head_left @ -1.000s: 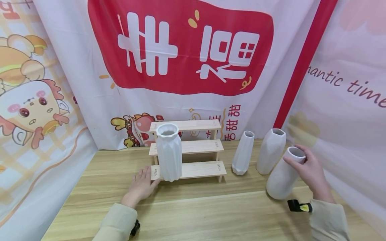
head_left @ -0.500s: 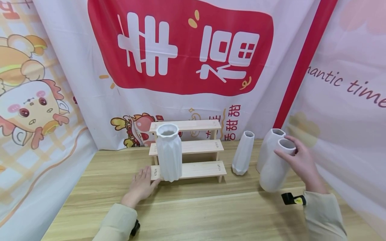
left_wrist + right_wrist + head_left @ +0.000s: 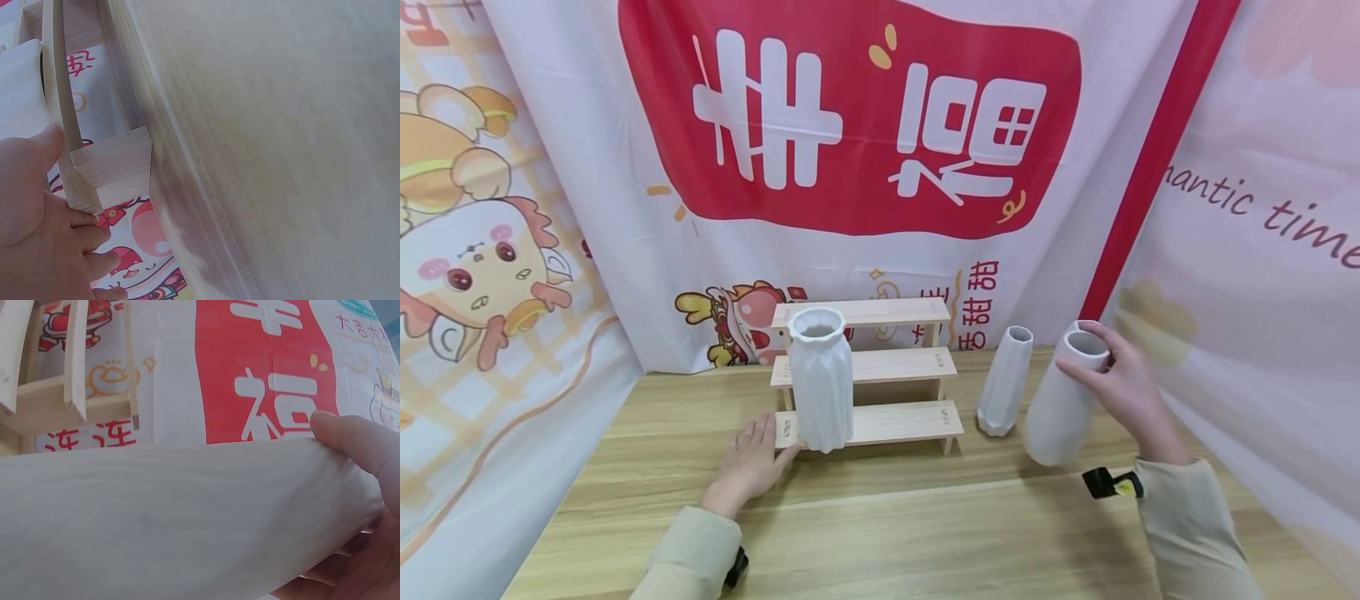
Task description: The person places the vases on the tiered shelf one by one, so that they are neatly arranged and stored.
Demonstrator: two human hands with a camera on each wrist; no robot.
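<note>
My right hand (image 3: 1129,387) grips a smooth white vase (image 3: 1060,417) near its round mouth, the thumb on the near side. The vase leans, its base toward the lower left, and its shadow falls on the table below. In the right wrist view, the pale vase body (image 3: 156,519) fills the lower half. My left hand (image 3: 747,462) holds the left end of the lowest step of a three-tier wooden stand (image 3: 898,422). The left wrist view shows the thumb (image 3: 49,144) and fingers (image 3: 94,240) on either side of the board's end. A fluted white vase (image 3: 822,392) stands upright on that step.
Right of the stand, a slim faceted white vase (image 3: 1004,383) stands on the wooden table (image 3: 880,542). Another faceted vase (image 3: 1084,326) is mostly hidden behind the held one. Printed cloth (image 3: 865,250) hangs close behind the stand and along both sides.
My right hand has carried the smooth vase leftward and farther back, so it now covers most of the faceted vase behind it. The left hand, stand and fluted vase have stayed put.
</note>
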